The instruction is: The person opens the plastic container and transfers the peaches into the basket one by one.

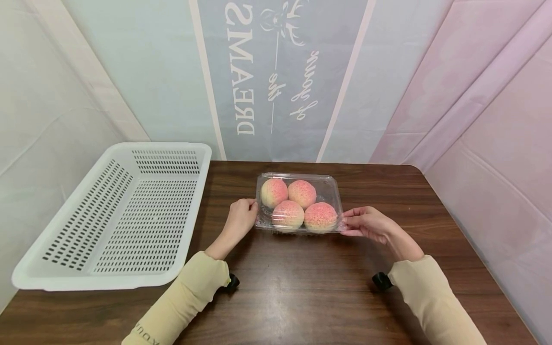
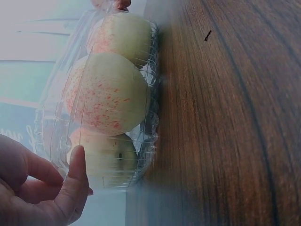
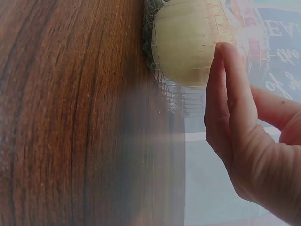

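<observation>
A clear plastic clamshell box (image 1: 328,190) with its lid down sits toward the back of the table. Inside are several pink and pale yellow peaches (image 1: 321,217), loosely in two rows. My left hand (image 1: 241,215) pinches the box's front left corner, thumb and fingers at the rim in the left wrist view. At the opposite end my right hand (image 1: 370,225) holds the front right corner. The right wrist view shows that hand's fingers (image 3: 240,89) extended along the rim, beside a peach (image 3: 183,42).
A large white slotted plastic basket (image 1: 200,191) stands at the left, its right rim near my left forearm. The brown wooden table (image 1: 302,297) extends in front of the box. Behind it hangs a printed cloth (image 1: 289,143), with pale cloth walls at both sides.
</observation>
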The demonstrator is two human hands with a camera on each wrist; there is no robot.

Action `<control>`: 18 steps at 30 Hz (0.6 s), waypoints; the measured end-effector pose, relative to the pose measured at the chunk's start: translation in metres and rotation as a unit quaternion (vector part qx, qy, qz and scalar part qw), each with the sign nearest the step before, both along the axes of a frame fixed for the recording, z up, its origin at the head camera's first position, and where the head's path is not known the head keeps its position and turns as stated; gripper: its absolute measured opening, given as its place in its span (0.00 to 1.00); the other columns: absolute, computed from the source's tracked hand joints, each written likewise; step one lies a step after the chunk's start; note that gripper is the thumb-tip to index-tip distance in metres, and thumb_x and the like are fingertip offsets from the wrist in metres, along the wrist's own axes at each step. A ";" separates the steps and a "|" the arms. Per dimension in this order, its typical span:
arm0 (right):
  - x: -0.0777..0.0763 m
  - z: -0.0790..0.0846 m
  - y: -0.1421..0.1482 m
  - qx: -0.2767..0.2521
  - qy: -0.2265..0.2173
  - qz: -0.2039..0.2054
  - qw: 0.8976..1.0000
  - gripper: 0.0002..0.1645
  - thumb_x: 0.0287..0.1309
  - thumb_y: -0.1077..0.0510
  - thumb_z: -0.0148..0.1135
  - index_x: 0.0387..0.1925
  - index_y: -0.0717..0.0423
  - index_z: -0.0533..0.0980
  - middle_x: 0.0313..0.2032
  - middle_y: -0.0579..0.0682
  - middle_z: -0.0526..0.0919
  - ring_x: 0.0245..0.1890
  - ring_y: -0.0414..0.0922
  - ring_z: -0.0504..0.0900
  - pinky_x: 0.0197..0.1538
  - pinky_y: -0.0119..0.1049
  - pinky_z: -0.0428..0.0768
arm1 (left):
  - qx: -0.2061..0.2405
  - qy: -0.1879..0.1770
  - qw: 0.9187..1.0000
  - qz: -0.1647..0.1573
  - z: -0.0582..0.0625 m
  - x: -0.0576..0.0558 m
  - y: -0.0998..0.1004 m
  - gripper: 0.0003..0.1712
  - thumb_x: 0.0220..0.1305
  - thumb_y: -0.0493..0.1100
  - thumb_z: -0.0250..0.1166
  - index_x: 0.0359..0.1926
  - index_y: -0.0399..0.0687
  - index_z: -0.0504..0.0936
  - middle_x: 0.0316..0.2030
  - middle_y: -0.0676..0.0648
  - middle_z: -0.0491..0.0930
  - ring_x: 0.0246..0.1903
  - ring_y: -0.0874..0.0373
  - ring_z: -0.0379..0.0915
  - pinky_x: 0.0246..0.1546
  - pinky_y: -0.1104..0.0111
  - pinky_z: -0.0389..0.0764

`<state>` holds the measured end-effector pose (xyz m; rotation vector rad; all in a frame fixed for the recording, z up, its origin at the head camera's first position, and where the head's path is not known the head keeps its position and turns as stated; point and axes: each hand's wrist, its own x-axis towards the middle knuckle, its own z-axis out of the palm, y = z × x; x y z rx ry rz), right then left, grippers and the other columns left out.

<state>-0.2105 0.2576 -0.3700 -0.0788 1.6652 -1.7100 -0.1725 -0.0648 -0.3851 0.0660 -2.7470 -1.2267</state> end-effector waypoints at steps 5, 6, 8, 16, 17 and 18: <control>-0.002 -0.002 0.000 -0.021 -0.012 0.000 1.000 0.08 0.62 0.73 0.40 0.42 0.72 0.64 0.31 0.56 0.76 0.32 0.42 0.81 0.41 0.35 0.79 | -0.001 -0.001 1.000 -0.003 0.000 0.000 0.000 0.16 0.63 0.35 0.50 0.44 0.31 0.80 0.21 0.45 0.78 0.16 0.62 0.67 0.18 0.73 0.67; -0.003 -0.002 0.000 -0.023 -0.012 0.000 1.000 0.08 0.61 0.73 0.41 0.41 0.71 0.65 0.31 0.56 0.76 0.32 0.43 0.81 0.40 0.35 0.79 | -0.002 0.000 1.000 -0.003 0.000 0.000 0.000 0.17 0.63 0.35 0.49 0.44 0.31 0.80 0.21 0.45 0.78 0.16 0.62 0.67 0.18 0.73 0.66; -0.003 -0.002 0.000 -0.024 -0.011 0.001 1.000 0.07 0.61 0.73 0.42 0.40 0.70 0.66 0.30 0.55 0.76 0.32 0.43 0.81 0.40 0.35 0.79 | -0.002 0.000 1.000 -0.003 0.000 0.000 0.000 0.17 0.63 0.35 0.49 0.44 0.32 0.80 0.21 0.45 0.78 0.16 0.62 0.66 0.17 0.73 0.66; -0.002 -0.002 -0.002 0.001 0.014 -0.011 1.000 0.09 0.60 0.73 0.44 0.41 0.76 0.66 0.29 0.55 0.77 0.31 0.42 0.82 0.39 0.34 0.80 | 0.008 -0.003 1.000 -0.004 0.000 0.000 0.000 0.17 0.62 0.35 0.49 0.45 0.31 0.80 0.23 0.45 0.79 0.18 0.61 0.68 0.20 0.72 0.68; -0.002 -0.002 -0.003 0.006 0.018 -0.015 1.000 0.09 0.59 0.73 0.44 0.41 0.77 0.65 0.29 0.55 0.77 0.31 0.42 0.82 0.38 0.34 0.80 | 0.009 -0.002 1.000 -0.004 0.000 0.000 0.000 0.17 0.62 0.35 0.49 0.45 0.31 0.80 0.23 0.45 0.79 0.18 0.61 0.69 0.20 0.72 0.69; -0.001 -0.002 -0.003 0.011 0.022 -0.019 1.000 0.10 0.59 0.73 0.44 0.41 0.77 0.65 0.29 0.55 0.77 0.31 0.42 0.81 0.38 0.34 0.80 | 0.009 -0.001 1.000 -0.003 0.000 -0.001 0.000 0.17 0.62 0.35 0.49 0.45 0.32 0.80 0.23 0.45 0.79 0.18 0.61 0.69 0.21 0.72 0.69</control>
